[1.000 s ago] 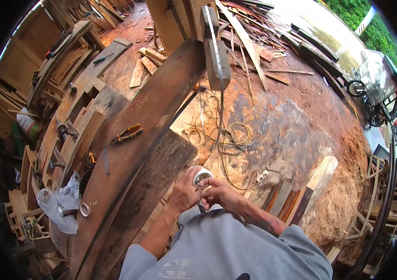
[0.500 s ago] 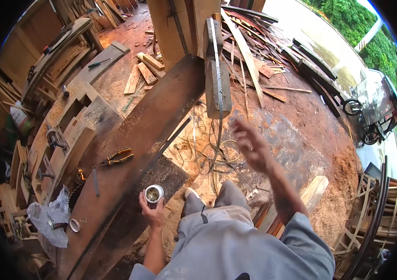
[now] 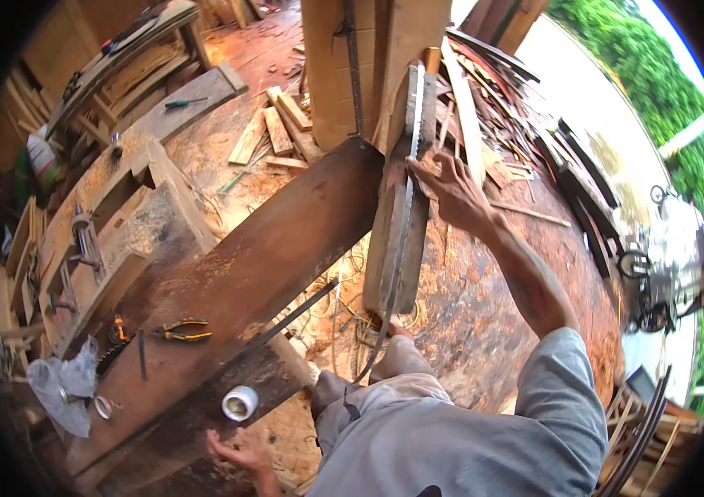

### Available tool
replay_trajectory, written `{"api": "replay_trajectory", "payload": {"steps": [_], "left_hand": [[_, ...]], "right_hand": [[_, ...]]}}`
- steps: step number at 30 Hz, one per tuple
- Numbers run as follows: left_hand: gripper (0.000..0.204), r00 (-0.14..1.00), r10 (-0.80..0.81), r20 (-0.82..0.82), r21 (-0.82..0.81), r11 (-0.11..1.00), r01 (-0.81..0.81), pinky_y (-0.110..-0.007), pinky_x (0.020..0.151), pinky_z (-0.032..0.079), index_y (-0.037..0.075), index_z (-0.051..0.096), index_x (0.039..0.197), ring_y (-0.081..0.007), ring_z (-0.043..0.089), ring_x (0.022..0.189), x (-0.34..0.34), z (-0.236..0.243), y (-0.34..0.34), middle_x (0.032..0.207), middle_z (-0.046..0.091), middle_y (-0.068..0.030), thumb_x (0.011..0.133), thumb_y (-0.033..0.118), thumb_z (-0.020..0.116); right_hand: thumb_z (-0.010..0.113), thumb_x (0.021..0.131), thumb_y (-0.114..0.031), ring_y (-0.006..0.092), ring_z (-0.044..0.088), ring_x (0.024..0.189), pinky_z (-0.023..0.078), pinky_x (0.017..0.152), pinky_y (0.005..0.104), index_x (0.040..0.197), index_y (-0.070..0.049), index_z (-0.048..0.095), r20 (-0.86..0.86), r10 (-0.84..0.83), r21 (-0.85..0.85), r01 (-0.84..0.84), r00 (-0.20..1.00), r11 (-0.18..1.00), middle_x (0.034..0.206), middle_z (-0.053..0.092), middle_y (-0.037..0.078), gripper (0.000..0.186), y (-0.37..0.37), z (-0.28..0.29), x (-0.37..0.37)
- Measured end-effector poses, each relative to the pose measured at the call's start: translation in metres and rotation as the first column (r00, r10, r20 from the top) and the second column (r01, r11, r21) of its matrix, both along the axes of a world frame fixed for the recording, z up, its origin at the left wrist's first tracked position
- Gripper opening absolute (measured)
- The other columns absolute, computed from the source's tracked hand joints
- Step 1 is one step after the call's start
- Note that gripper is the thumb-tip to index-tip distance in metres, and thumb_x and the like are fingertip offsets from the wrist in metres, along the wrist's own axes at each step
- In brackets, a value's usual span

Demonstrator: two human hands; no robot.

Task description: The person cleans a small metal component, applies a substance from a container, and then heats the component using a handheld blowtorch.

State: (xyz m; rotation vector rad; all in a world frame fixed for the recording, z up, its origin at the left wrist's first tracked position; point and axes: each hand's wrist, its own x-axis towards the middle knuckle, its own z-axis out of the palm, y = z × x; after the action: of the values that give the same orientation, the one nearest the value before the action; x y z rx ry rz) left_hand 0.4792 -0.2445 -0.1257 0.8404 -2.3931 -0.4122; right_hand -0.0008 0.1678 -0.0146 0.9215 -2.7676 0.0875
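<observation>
A white jar (image 3: 240, 404) stands on the dark board at lower centre. Just below it, my left hand (image 3: 242, 454) is empty, fingers apart. My right hand (image 3: 455, 186) reaches onto an upright wooden block (image 3: 385, 261), its fingertips touching a long, toothed metal strip (image 3: 417, 108) along the block; its fingers are apart. A broad brown plank (image 3: 269, 232) runs diagonally to the left, with yellow-handled pliers (image 3: 182, 331), a crumpled plastic bag (image 3: 58, 377) and a small ring (image 3: 103, 406) on it.
A cluttered bench (image 3: 120, 215) with clamps and offcuts lines the left. A wooden post (image 3: 335, 83) rises at top centre. Scrap wood (image 3: 492, 116) lies behind it on the sawdust-strewn floor, beside cords. A parked vehicle (image 3: 670, 265) stands at right.
The white jar has left my left hand and stands on the board. My right hand has moved from the jar up onto the metal strip. The view has shifted.
</observation>
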Motion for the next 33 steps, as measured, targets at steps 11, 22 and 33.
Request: {"api": "replay_trajectory", "payload": {"steps": [11, 22, 33], "left_hand": [[0.034, 0.927, -0.289, -0.238, -0.023, 0.956, 0.292, -0.045, 0.103, 0.039, -0.006, 0.053, 0.12, -0.0321, 0.046, 0.118, -0.214, 0.137, 0.202, 0.128, 0.044, -0.0241, 0.088, -0.003, 0.061], [0.028, 0.959, -0.211, -0.189, 0.082, 0.97, 0.229, -0.042, 0.098, 0.043, -0.002, 0.063, 0.115, -0.0335, 0.054, 0.117, -0.278, 0.154, 0.25, 0.128, 0.053, -0.02, 0.088, 0.003, 0.066], [0.026, 0.913, -0.407, 0.017, 0.164, 0.902, 0.399, -0.044, 0.108, 0.034, 0.002, 0.068, 0.114, -0.0322, 0.051, 0.125, -0.377, 0.154, 0.261, 0.132, 0.06, -0.0134, 0.091, 0.014, 0.068]], "right_hand": [[0.055, 0.076, 0.008, 0.0342, 0.049, 0.109, 0.042, 0.099, 0.0449, 0.143, -0.016, 0.053, 0.072, 0.372, -0.112, -0.363, 0.925, 0.925, 0.122, 0.048, 0.017, 0.071, 0.022, 0.042, -0.041], [0.055, 0.079, 0.004, 0.0306, 0.049, 0.103, 0.043, 0.094, 0.043, 0.139, -0.015, 0.059, 0.112, 0.433, -0.199, -0.407, 0.894, 0.892, 0.111, 0.055, 0.016, 0.062, 0.038, 0.043, -0.061], [0.056, 0.08, -0.001, 0.032, 0.047, 0.093, 0.041, 0.086, 0.041, 0.144, -0.009, 0.051, 0.087, 0.487, -0.162, -0.47, 0.869, 0.868, 0.107, 0.05, 0.017, 0.065, 0.023, 0.016, -0.052]]}}
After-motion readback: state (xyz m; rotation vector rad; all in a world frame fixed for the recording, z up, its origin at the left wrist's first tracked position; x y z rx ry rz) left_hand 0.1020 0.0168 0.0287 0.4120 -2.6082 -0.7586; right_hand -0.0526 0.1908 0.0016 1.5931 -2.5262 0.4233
